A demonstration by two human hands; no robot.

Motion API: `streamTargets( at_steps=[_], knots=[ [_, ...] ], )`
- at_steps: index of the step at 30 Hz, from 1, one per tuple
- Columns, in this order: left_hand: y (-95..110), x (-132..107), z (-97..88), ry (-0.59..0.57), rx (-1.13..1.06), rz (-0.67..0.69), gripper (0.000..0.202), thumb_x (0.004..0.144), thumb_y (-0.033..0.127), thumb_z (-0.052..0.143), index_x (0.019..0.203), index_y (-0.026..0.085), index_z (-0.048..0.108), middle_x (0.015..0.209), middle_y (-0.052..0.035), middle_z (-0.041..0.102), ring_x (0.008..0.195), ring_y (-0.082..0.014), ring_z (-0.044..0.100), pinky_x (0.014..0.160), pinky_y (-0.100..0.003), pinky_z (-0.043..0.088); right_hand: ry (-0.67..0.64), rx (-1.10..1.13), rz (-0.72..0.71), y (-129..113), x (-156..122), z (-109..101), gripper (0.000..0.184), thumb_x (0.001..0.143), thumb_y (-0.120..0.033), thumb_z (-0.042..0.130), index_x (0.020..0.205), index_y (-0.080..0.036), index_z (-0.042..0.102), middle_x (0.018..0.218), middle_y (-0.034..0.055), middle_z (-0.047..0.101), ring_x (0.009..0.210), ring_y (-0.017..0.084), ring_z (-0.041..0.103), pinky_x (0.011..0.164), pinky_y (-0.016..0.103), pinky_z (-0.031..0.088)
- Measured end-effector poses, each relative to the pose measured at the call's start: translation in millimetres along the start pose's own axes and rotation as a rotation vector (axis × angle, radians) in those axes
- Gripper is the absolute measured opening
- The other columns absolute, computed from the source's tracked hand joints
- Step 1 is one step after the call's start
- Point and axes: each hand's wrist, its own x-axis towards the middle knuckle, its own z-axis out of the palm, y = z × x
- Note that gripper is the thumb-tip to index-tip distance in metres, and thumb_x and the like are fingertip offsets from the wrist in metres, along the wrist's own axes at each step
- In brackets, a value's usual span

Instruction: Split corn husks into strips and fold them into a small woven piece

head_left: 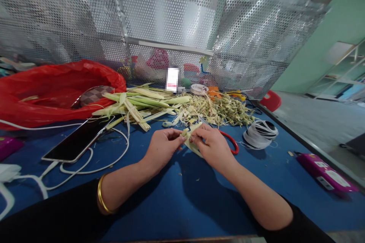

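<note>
My left hand (162, 147) and my right hand (211, 145) meet over the blue table (176, 197), both with fingers pinched on a pale green folded leaf strip (191, 139). A gold bangle (101, 195) sits on my left wrist. Red-handled scissors (231, 142) lie partly hidden under my right hand. Behind the hands lies a bundle of long green leaf strips (142, 104) and a heap of leaf trimmings (219, 110).
A red plastic bag (54, 89) fills the left. A phone (76, 139) with white cable (94, 163) lies front left. A spool of white string (261, 133) and a magenta case (325, 172) are on the right. Perforated metal screen (176, 19) walls the back.
</note>
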Motion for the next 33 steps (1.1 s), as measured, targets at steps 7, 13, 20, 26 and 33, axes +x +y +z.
streamTargets(
  at_steps=[7, 13, 20, 26, 33],
  knots=[
    [0.9, -0.6, -1.0, 0.014, 0.079, 0.061, 0.018, 0.063, 0.029, 0.07, 0.075, 0.015, 0.071, 0.065, -0.0011, 0.066, 0.053, -0.0114, 0.051, 0.053, -0.023, 0.041, 0.0, 0.041, -0.058, 1.0, 0.9, -0.8, 0.02, 0.084, -0.014, 0.049, 0.067, -0.02, 0.058, 0.074, 0.0009, 0.056, 0.072, 0.015, 0.051, 0.069, 0.028, 0.033],
    [1.6, -0.6, -1.3, -0.011, 0.091, 0.084, 0.02, 0.063, 0.029, 0.071, 0.076, 0.016, 0.072, 0.065, -0.0016, 0.067, 0.054, -0.012, 0.051, 0.055, -0.023, 0.04, 0.022, 0.074, -0.026, 2.5, 1.7, 0.2, 0.019, 0.083, -0.017, 0.05, 0.066, -0.02, 0.058, 0.071, 0.0017, 0.056, 0.071, 0.016, 0.051, 0.065, 0.027, 0.034],
    [-1.0, -0.9, -2.2, -0.075, 0.155, 0.112, 0.021, 0.069, 0.029, 0.065, 0.083, 0.016, 0.074, 0.068, -0.0024, 0.068, 0.056, -0.0123, 0.052, 0.055, -0.023, 0.041, 0.117, 0.117, 0.118, -1.5, -0.5, 0.1, 0.005, 0.077, -0.023, 0.059, 0.08, -0.022, 0.056, 0.065, -0.0005, 0.061, 0.063, 0.016, 0.052, 0.062, 0.027, 0.037],
    [-2.2, -1.1, -3.3, -0.147, 0.294, 0.143, 0.022, 0.072, 0.03, 0.061, 0.085, 0.018, 0.075, 0.062, 0.0, 0.065, 0.052, -0.0124, 0.052, 0.052, -0.022, 0.039, -0.033, 0.293, 0.151, 2.3, 0.4, 2.5, 0.025, 0.079, -0.021, 0.052, 0.101, -0.019, 0.062, 0.075, 0.0009, 0.063, 0.067, 0.016, 0.056, 0.062, 0.027, 0.04],
    [-2.2, -3.6, -3.9, -0.224, 0.427, 0.209, 0.018, 0.074, 0.027, 0.056, 0.071, 0.018, 0.07, 0.058, 0.0028, 0.059, 0.055, -0.012, 0.052, 0.054, -0.021, 0.038, -0.105, 0.44, 0.302, 2.9, 2.8, 0.6, 0.026, 0.078, -0.04, 0.056, 0.066, -0.017, 0.06, 0.057, -0.0018, 0.051, 0.052, 0.011, 0.043, 0.048, 0.022, 0.031]
  ],
)
